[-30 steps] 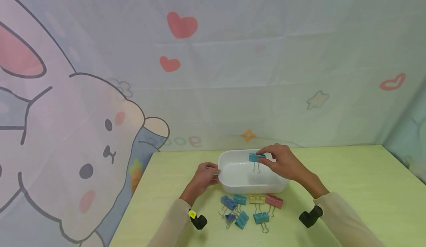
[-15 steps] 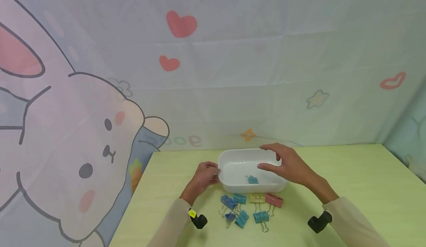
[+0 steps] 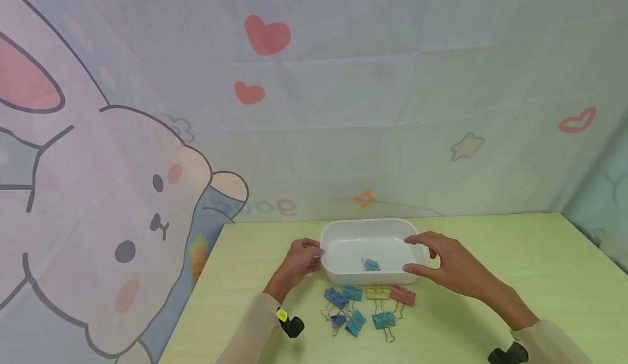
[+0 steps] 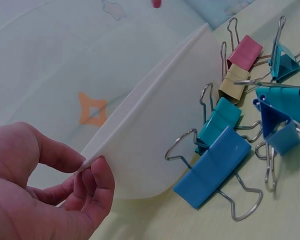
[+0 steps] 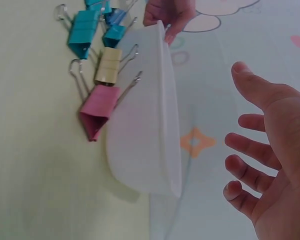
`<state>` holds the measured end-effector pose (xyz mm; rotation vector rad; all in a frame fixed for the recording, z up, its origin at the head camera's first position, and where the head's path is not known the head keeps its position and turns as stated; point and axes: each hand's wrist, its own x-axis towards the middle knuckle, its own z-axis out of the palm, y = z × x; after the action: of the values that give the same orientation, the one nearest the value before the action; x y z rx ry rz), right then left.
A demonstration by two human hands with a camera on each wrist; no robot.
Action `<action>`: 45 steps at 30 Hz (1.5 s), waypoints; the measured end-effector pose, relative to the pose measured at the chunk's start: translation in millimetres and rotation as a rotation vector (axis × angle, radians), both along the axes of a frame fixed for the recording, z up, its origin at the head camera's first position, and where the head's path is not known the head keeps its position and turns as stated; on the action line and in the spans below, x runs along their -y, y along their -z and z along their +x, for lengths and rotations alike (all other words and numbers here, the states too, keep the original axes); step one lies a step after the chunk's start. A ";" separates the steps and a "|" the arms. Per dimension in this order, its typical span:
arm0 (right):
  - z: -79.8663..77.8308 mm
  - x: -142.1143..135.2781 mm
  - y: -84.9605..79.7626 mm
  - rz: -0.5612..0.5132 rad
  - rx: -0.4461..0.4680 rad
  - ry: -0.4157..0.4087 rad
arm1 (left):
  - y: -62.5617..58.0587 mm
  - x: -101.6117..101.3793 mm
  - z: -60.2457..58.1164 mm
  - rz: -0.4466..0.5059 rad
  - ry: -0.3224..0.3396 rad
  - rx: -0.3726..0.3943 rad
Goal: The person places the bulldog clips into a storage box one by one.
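Observation:
A white plastic basin [image 3: 343,278] stands on the table, with one teal binder clip [image 3: 372,265] lying inside near its front wall. The left hand [image 3: 300,260] pinches the basin's left rim between thumb and fingers, as the left wrist view shows at close range. Over the basin's right end hovers the right hand [image 3: 453,263], thumb and fingers spread apart with nothing between them. In front of the basin lie several binder clips: a pink one [image 3: 403,295], a yellow one [image 3: 378,292], blue ones such as this larger blue clip [image 4: 212,167], and several teal ones.
The pale yellow-green table [image 3: 495,260] extends to both sides of the basin. Behind it hangs a printed cloth [image 3: 343,151] with a rabbit, hearts and stars. Small black cameras [image 3: 293,327] are strapped at both wrists.
The right hand has let go of the teal binder clip, which dropped into the basin. That hand then moved right with its fingers spread. The left hand stays on the rim.

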<state>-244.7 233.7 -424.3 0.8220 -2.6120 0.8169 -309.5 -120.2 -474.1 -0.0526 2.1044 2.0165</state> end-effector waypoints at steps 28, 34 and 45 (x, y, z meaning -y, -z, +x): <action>11.8 -10.9 83.9 0.047 0.253 -0.049 | 1.4 0.8 -1.5 -0.002 0.004 -0.003; 8.7 -6.2 90.1 0.060 0.227 -0.048 | 3.9 1.3 -1.8 -0.003 0.003 -0.001; 8.8 -4.3 94.2 0.064 0.152 -0.023 | 3.8 2.2 -1.3 0.005 0.018 -0.010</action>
<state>-236.0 237.9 -518.5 0.8388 -2.7795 0.8366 -310.8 -122.4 -478.0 -0.0220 2.0982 2.0156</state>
